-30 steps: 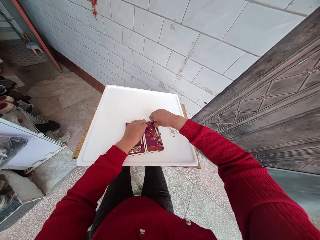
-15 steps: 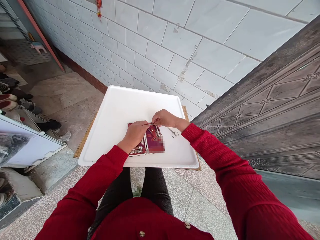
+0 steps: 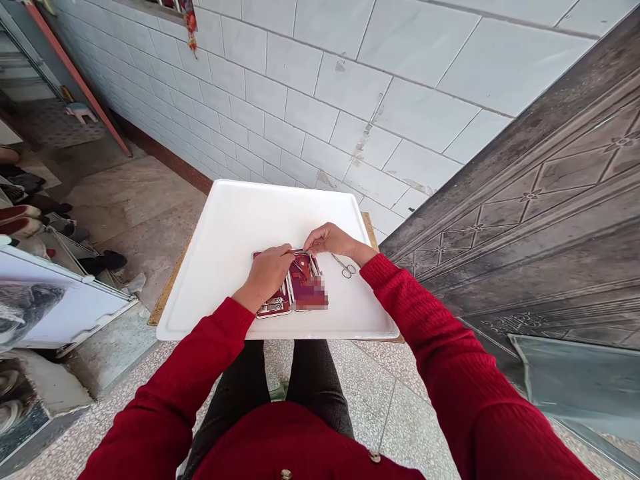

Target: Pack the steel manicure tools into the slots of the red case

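At the open case point(image 3: 299, 283), both hands point(image 3: 270, 272) remain.

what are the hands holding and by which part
The left hand lies over the left half of the open case. The right hand pinches at its far edge; what it grips, and where, cannot be told.

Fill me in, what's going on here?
Two bare hands are busy at an open red manicure case on a white tray. The left hand lies over the case's left half; the right hand has its fingers together at the far edge of the right half. Whether they grip a small tool is too fine to tell. Scissors lie outside the case, to its right.
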Motion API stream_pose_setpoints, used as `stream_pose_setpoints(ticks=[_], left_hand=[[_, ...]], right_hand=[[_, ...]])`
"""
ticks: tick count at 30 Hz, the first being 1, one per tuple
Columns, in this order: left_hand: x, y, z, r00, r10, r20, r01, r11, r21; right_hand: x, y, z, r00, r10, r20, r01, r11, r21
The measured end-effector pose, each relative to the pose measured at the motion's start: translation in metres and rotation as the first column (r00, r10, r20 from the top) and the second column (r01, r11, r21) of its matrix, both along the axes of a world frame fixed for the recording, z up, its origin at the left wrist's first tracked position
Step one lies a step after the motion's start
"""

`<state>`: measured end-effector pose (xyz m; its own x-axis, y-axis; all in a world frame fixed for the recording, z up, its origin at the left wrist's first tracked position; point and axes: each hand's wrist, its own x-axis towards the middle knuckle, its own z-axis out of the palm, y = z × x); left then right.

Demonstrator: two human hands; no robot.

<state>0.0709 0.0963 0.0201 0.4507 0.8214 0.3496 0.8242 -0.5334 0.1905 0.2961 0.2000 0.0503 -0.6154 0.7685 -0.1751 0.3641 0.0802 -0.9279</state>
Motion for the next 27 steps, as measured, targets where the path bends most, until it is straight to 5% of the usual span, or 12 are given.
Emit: stream_pose_setpoints(ticks=[7, 10, 12, 15, 18, 27], left_hand=[[-0.001, 0.001, 0.001, 0.999, -0.019, 0.030, 0.020, 1.000, -0.022], [-0.003, 0.002, 0.001, 0.999, -0.006, 0.048, 0.006, 1.000, -0.014], [-0.004, 0.004, 0.000, 0.999, 0.008, 0.045, -0.007, 1.000, -0.018], [-0.005, 0.006, -0.001, 0.999, 0.017, 0.046, -0.017, 1.000, -0.017], [-0.006, 0.008, -0.003, 0.997, 0.026, 0.067, -0.024, 0.999, -0.026], [-0.023, 0.013, 0.012, 0.975, 0.207, 0.077, -0.202, 0.977, -0.069]], right_hand=[[-0.008, -0.010, -0.016, 0.993, -0.066, -0.101, 0.077, 0.991, 0.113], [0.001, -0.015, -0.017, 0.960, -0.195, -0.199, 0.230, 0.958, 0.173], [0.015, -0.016, -0.016, 0.892, -0.360, -0.273, 0.422, 0.878, 0.224], [0.042, -0.016, -0.015, 0.720, -0.640, -0.268, 0.694, 0.665, 0.277], [0.062, -0.018, -0.017, 0.612, -0.786, -0.084, 0.746, 0.539, 0.392], [0.060, -0.026, -0.009, 0.691, -0.685, 0.231, 0.541, 0.702, 0.464]])
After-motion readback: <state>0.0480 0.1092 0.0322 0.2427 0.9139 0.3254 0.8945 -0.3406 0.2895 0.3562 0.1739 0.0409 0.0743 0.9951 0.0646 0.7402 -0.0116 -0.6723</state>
